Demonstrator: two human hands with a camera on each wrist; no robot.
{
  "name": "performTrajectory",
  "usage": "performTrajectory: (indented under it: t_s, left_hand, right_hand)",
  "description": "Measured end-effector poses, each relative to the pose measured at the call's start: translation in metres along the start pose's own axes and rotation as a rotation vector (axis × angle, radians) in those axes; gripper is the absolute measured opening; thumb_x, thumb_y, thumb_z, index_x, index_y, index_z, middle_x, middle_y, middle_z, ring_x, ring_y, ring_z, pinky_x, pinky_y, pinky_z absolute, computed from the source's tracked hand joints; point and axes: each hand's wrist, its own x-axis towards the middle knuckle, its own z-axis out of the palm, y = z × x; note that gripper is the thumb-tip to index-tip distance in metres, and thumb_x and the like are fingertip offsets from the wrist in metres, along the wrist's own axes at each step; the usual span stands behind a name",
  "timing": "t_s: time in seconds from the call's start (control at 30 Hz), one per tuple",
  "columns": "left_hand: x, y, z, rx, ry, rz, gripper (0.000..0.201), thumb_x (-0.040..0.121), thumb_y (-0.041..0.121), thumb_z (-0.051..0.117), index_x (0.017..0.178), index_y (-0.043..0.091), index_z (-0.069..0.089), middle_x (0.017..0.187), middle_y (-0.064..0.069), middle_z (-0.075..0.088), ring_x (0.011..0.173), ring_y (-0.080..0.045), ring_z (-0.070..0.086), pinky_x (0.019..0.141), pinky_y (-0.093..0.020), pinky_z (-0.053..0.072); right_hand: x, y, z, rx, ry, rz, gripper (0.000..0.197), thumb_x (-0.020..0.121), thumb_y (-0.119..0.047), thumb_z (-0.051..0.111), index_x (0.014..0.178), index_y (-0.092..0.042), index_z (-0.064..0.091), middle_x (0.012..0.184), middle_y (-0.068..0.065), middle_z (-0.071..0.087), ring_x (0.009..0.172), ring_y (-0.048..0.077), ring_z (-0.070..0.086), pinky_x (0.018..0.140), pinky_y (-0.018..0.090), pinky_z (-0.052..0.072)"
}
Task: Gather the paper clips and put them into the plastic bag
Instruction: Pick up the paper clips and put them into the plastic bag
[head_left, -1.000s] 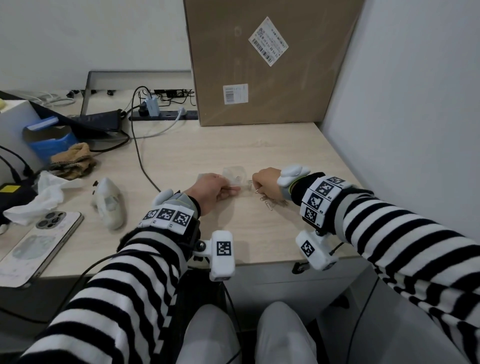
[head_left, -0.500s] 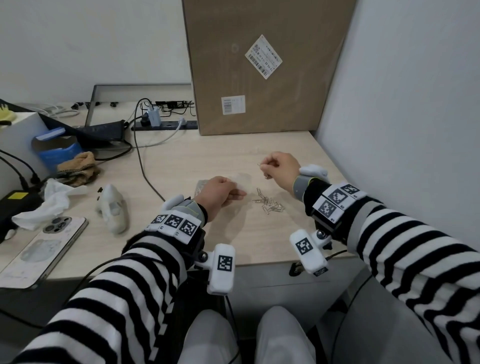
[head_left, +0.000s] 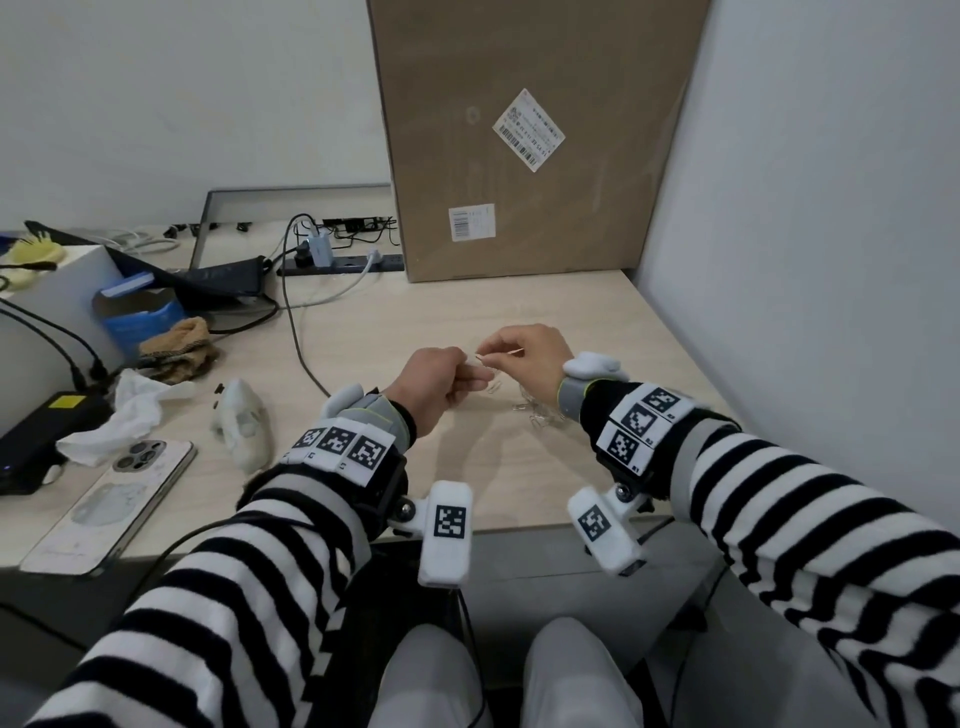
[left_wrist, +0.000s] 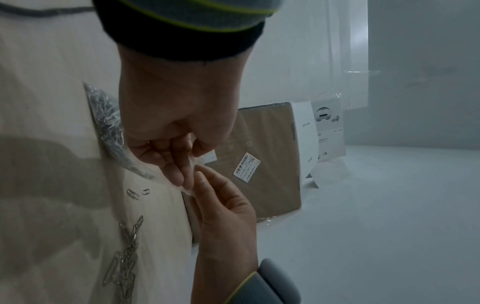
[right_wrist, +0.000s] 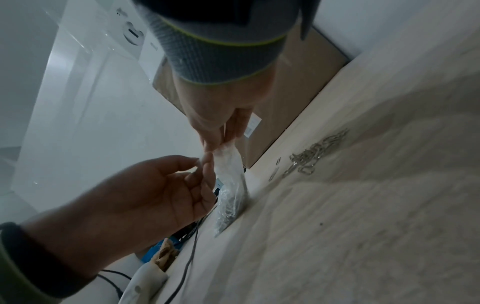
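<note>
I'm mid-loading: my left hand (left_wrist: 179, 123) pinches the bag (right_wrist: 230, 185) mouth above the counter (head_left: 519, 467), my right hand (head_left: 530, 358) pinches at its rim, clip unclear, and next I must spread the opening, then fetch the clips (left_wrist: 127, 253) heaped below.

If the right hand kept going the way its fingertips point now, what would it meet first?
Most likely the mouth of the plastic bag, which the left hand pinches right in front of the right hand. The fingertips look almost touching it already, though the exact gap is unclear.
</note>
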Motion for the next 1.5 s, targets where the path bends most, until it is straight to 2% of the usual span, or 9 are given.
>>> performTrajectory:
  t_s: [0.17, 0.27, 0.37, 0.6, 0.73, 0.87, 1.0, 1.17, 1.5]
  left_hand:
    - [0.000, -0.005, 0.001, -0.010, 0.020, 0.005, 0.030, 0.097, 0.007, 0.029, 0.080, 0.005, 0.055, 0.072, -0.007, 0.068, 0.067, -0.016, 0.059, 0.061, -0.025, 0.038]
    - [0.003, -0.010, 0.001, -0.022, 0.047, 0.006, 0.029, 0.097, 0.008, 0.027, 0.081, 0.010, 0.052, 0.083, -0.005, 0.067, 0.072, -0.014, 0.059, 0.067, -0.028, 0.039]
    - [0.009, -0.019, -0.003, -0.022, 0.096, -0.020, 0.029, 0.095, 0.008, 0.026, 0.081, 0.013, 0.050, 0.084, 0.001, 0.067, 0.073, -0.009, 0.060, 0.066, -0.025, 0.039]
    - [0.031, -0.043, -0.007, -0.022, 0.140, -0.029, 0.031, 0.082, 0.006, 0.031, 0.071, 0.008, 0.060, 0.089, -0.013, 0.070, 0.087, -0.025, 0.059, 0.056, -0.025, 0.033]
    - [0.035, -0.046, -0.014, 0.008, 0.098, 0.047, 0.026, 0.085, 0.000, 0.034, 0.070, 0.001, 0.055, 0.083, -0.019, 0.063, 0.067, -0.016, 0.066, 0.047, -0.017, 0.040]
    - [0.039, -0.048, -0.018, -0.084, 0.049, 0.048, 0.029, 0.091, -0.003, 0.029, 0.081, 0.000, 0.057, 0.084, -0.015, 0.064, 0.060, -0.005, 0.069, 0.060, -0.014, 0.054]
    - [0.037, -0.048, -0.020, -0.149, 0.021, 0.055, 0.031, 0.095, -0.004, 0.027, 0.081, -0.001, 0.056, 0.086, -0.016, 0.062, 0.062, -0.008, 0.070, 0.060, -0.012, 0.055]
    - [0.037, -0.048, -0.018, -0.170, 0.011, 0.074, 0.034, 0.095, -0.005, 0.028, 0.076, 0.003, 0.055, 0.083, -0.012, 0.061, 0.073, -0.013, 0.063, 0.060, -0.010, 0.054]
    - [0.047, -0.055, -0.022, -0.180, -0.050, 0.114, 0.022, 0.093, -0.006, 0.030, 0.105, -0.001, 0.048, 0.096, -0.021, 0.051, 0.062, -0.007, 0.067, 0.063, -0.014, 0.054]
  right_hand:
    - [-0.005, -0.001, -0.009, -0.039, 0.058, -0.037, 0.015, 0.088, -0.025, 0.063, 0.097, -0.018, 0.072, 0.095, -0.009, 0.069, 0.088, 0.003, 0.057, 0.070, 0.001, 0.036]
    - [-0.009, 0.009, -0.027, -0.171, 0.090, 0.033, 0.012, 0.086, -0.033, 0.062, 0.081, -0.023, 0.063, 0.082, -0.009, 0.064, 0.073, 0.010, 0.058, 0.067, 0.022, 0.044]
    - [-0.015, 0.028, -0.047, -0.294, -0.041, 0.279, 0.033, 0.090, -0.043, 0.053, 0.069, -0.017, 0.053, 0.071, 0.001, 0.063, 0.061, 0.019, 0.064, 0.064, 0.031, 0.050]
    - [-0.036, 0.037, -0.035, -0.013, -0.407, 0.564, 0.040, 0.095, -0.035, 0.052, 0.063, -0.010, 0.054, 0.057, 0.005, 0.062, 0.043, 0.008, 0.063, 0.047, 0.019, 0.050]
    - [-0.021, 0.030, -0.018, 0.038, -0.402, 0.511, 0.036, 0.098, -0.025, 0.047, 0.066, -0.010, 0.050, 0.067, 0.010, 0.060, 0.057, 0.013, 0.060, 0.054, 0.017, 0.050]
    - [-0.009, 0.033, -0.009, 0.089, -0.305, 0.438, 0.031, 0.097, -0.023, 0.048, 0.068, -0.013, 0.048, 0.071, 0.008, 0.057, 0.062, 0.017, 0.053, 0.048, 0.018, 0.044]
    - [-0.003, 0.045, -0.013, -0.296, -0.122, 0.257, 0.018, 0.086, -0.037, 0.062, 0.088, -0.020, 0.056, 0.092, 0.000, 0.060, 0.083, 0.018, 0.055, 0.072, 0.029, 0.042]
    - [-0.005, 0.050, -0.005, -0.651, -0.342, 0.333, 0.072, 0.071, -0.058, 0.067, 0.130, -0.025, 0.041, 0.129, 0.005, 0.043, 0.116, 0.029, 0.048, 0.097, 0.043, 0.041]
    - [0.015, 0.025, 0.014, -0.752, -0.423, 0.320, 0.037, 0.097, -0.016, 0.047, 0.130, 0.001, 0.043, 0.134, 0.018, 0.045, 0.123, 0.032, 0.047, 0.098, 0.034, 0.038]
